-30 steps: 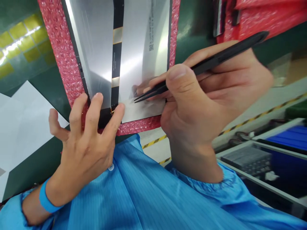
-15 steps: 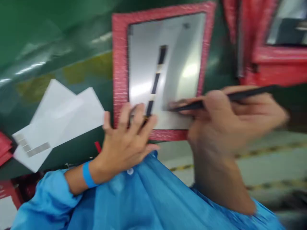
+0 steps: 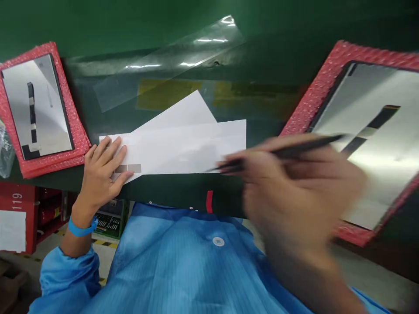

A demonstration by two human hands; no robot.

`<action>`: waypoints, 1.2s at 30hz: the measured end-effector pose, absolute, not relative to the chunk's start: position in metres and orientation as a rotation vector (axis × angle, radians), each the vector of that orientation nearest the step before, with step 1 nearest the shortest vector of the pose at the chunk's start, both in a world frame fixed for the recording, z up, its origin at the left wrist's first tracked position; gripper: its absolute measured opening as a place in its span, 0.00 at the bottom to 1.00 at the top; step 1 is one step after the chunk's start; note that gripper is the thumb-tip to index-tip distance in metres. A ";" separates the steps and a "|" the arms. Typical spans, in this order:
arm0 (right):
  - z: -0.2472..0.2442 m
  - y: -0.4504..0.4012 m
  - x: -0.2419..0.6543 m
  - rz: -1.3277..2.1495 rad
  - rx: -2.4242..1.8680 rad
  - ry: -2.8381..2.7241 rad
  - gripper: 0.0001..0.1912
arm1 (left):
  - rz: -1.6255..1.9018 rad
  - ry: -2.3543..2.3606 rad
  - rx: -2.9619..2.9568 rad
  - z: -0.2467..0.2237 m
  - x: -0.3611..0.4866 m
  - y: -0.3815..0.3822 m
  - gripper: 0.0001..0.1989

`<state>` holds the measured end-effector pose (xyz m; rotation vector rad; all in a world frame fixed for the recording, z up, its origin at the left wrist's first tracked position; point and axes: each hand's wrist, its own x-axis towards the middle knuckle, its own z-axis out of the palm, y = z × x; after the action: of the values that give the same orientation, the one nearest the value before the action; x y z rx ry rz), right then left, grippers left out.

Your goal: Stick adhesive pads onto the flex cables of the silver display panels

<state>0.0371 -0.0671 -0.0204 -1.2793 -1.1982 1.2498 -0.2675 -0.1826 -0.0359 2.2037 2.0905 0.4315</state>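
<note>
So the left hand [image 3: 103, 168] is lying on the left end of some overlapping white sheets [image 3: 176, 152], fingers fanned out a bit, not gripping anything. A row of small grey patches [image 3: 134, 168] sits right under and beside its index finger and thumb. There's a blue band [image 3: 80, 229] on that wrist.

The right hand [image 3: 304, 187] is pretty blurry, but it's got black tweezers [image 3: 314, 143] pinched between thumb and fingers, with the tips pointing left at the lower edge of the sheets, towards their right end. Can't tell if the tips actually touch the paper, or if they're parted.

The sheets are in the middle of the green counter [image 3: 183, 22], near the person's side. Over on the right, partly behind the right hand, is a silvery panel [image 3: 393, 174] with a dark strip down it, lying on pink bubble wrap [image 3: 330, 78]. Similar panel [image 3: 49, 113] on the left, on a stack of pink wrap [image 3: 70, 113] right next to the left hand. Beyond the sheets there's a long clear plastic strip [image 3: 203, 48] and some yellow patches [image 3: 157, 96], plus a little red strip [image 3: 209, 201] at the near edge, just by the blue smock [image 3: 183, 261]
</note>
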 end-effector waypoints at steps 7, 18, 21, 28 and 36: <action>-0.044 -0.078 -0.072 1.557 -1.011 -1.316 0.17 | 0.418 2.074 2.126 -0.048 -0.256 -0.184 0.20; -0.044 -0.073 -0.065 1.500 -1.107 -1.534 0.11 | 0.537 2.035 2.134 -0.051 -0.254 -0.181 0.22; -0.046 -0.071 -0.066 1.531 -1.121 -1.546 0.13 | 0.538 2.049 2.118 -0.052 -0.254 -0.182 0.22; -0.047 -0.078 -0.070 1.573 -1.010 -1.387 0.14 | 0.481 2.059 2.208 -0.059 -0.256 -0.182 0.22; -0.028 -0.047 0.015 1.374 -0.990 -1.145 0.20 | 0.658 1.985 2.165 -0.047 -0.275 -0.176 0.26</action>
<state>0.0151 -0.0465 -0.0275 -0.9898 -1.1450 1.3742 -0.2748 -0.1760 -0.0465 2.1648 1.9855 0.6582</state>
